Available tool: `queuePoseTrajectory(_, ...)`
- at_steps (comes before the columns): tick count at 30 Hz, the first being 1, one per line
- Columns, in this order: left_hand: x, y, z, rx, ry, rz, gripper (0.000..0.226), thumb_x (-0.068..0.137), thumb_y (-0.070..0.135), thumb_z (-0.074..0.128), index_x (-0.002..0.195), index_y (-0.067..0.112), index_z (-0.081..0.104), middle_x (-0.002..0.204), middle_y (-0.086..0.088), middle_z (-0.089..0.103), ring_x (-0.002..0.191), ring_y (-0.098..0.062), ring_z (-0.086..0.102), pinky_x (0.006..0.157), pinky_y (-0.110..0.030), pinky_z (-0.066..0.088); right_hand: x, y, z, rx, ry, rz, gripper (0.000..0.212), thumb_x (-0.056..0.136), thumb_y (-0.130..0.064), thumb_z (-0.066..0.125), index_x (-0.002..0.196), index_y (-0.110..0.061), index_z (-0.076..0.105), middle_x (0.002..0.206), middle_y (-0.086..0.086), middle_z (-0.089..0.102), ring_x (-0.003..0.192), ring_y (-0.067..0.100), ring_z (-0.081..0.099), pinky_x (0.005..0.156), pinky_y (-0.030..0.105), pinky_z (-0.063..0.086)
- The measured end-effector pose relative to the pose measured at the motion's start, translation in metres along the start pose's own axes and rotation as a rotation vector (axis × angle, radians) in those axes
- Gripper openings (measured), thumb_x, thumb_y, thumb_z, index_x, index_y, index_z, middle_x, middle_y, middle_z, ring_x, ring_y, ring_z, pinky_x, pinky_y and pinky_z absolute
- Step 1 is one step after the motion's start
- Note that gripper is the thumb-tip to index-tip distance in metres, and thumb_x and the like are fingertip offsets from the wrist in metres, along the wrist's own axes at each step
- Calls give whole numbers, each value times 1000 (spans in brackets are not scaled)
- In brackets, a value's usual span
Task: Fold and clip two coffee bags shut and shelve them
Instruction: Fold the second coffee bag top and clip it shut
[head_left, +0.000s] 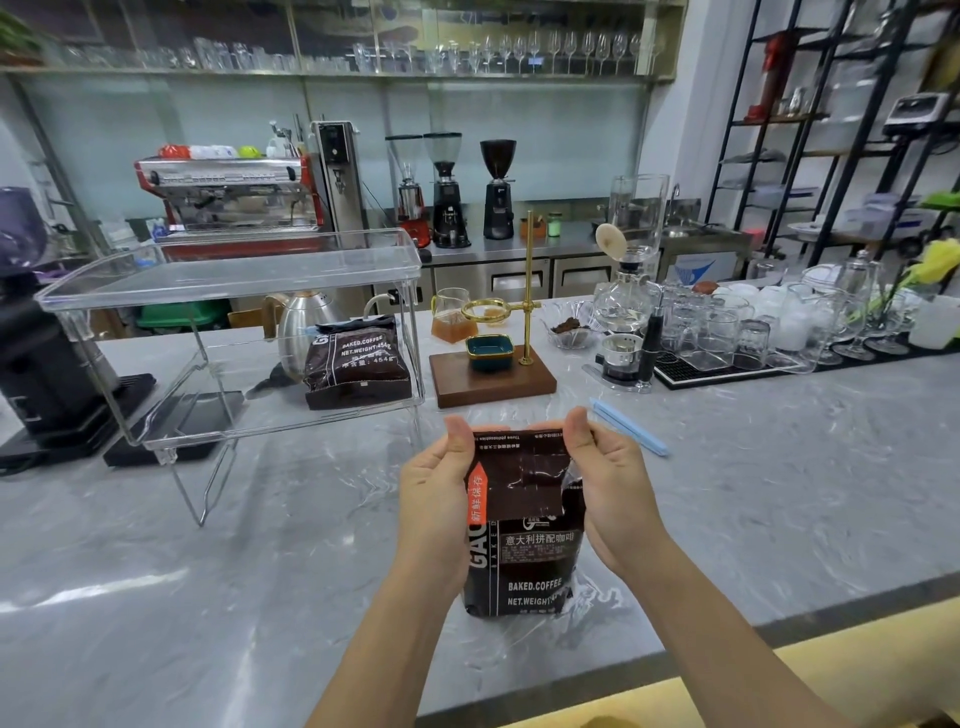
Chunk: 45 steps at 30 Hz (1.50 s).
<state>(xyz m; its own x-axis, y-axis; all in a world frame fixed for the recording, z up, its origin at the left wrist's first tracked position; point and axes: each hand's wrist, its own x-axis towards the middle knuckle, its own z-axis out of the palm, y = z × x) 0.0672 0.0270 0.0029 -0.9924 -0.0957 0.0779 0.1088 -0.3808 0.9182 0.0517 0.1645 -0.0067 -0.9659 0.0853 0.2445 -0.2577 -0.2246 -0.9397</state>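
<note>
Both forearms reach in from the near edge, and the coffee bag stands on the grey marble counter between them. Left hand and right hand each pinch a top corner, thumbs pressed on the flap as it turns down. Risk, I'd say: the stiff foil springs back if either pinch slackens, or the bag tips and spills through its open mouth. One hand must let go to fetch the blue clip, lying just beyond the right hand, and that is the likely slip. Further back, the other coffee bag already sits on the clear acrylic shelf. A wooden pour-over stand crowds the shelf's right side; glassware lines the far right.
</note>
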Motion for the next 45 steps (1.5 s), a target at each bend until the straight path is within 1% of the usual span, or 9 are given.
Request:
queuePoseTrajectory(6, -2, -8, 2, 59, 67, 89, 50, 84, 53, 53, 75, 8, 75, 74, -15, 77, 65, -25, 75, 63, -37, 61, -3, 5, 2, -17, 6, -36, 37, 87, -43, 54, 77, -16, 77, 77, 8, 78, 73, 21, 75, 65, 33, 60)
queuePoseTrajectory(9, -4, -12, 2, 134, 114, 173, 61, 85, 56, 52, 68, -2, 62, 65, -19, 65, 60, -24, 63, 59, -36, 54, -7, 6, 5, -103, 54, -119, 41, 90, -44, 53, 73, -11, 71, 68, 13, 72, 67, 20, 69, 63, 39, 59)
queuePoseTrajectory(11, -6, -16, 3, 191, 155, 224, 59, 85, 55, 51, 59, 3, 52, 55, -8, 51, 52, -15, 49, 51, -28, 42, -10, 11, 7, -175, 96, -188, 53, 92, -45, 52, 68, 2, 54, 60, 18, 52, 60, 21, 53, 58, 40, 50)
queuePoseTrajectory(14, -6, -24, 2, 281, 190, 312, 52, 89, 51, 49, 55, 11, 46, 47, 10, 44, 47, -6, 39, 46, -24, 35, -14, 17, 10, -269, 187, -276, 48, 93, -42, 48, 62, -5, 43, 56, 1, 44, 54, 6, 41, 54, 23, 40)
queuePoseTrajectory(21, -4, -42, -3, 459, 189, 532, 42, 101, 39, 45, 60, 29, 43, 54, 18, 52, 51, 1, 43, 50, -11, 33, -12, 31, 9, -376, 249, -367, 42, 100, -38, 41, 63, -17, 43, 55, -8, 45, 53, 4, 44, 50, 15, 37)
queuePoseTrajectory(28, -3, -52, -9, 536, 242, 596, 33, 97, 43, 40, 66, 33, 44, 66, 21, 59, 57, 3, 51, 53, -8, 36, -10, 31, 12, -496, 278, -521, 52, 95, -63, 30, 61, -23, 35, 49, -13, 31, 48, 7, 38, 44, 14, 28)
queuePoseTrajectory(33, -6, -50, -11, 547, 287, 688, 37, 97, 50, 38, 63, 36, 38, 60, 19, 53, 51, 1, 45, 48, -9, 31, -13, 27, 12, -524, 278, -673, 50, 99, -54, 31, 62, -20, 35, 50, -19, 26, 46, 7, 34, 42, 9, 23)
queuePoseTrajectory(36, -4, -54, -12, 580, 282, 675, 41, 98, 60, 34, 64, 36, 37, 53, 10, 47, 51, 0, 44, 48, -11, 31, -10, 34, 10, -535, 283, -624, 54, 99, -57, 30, 62, -19, 36, 50, -18, 27, 45, 6, 34, 41, 9, 24)
queuePoseTrajectory(45, 12, -46, -9, 590, 209, 501, 40, 100, 31, 51, 61, 26, 49, 54, 9, 51, 53, 1, 50, 50, -10, 36, 6, 41, 4, -525, 281, -541, 60, 98, -55, 35, 60, -9, 42, 50, -14, 34, 49, 9, 40, 43, 18, 28)
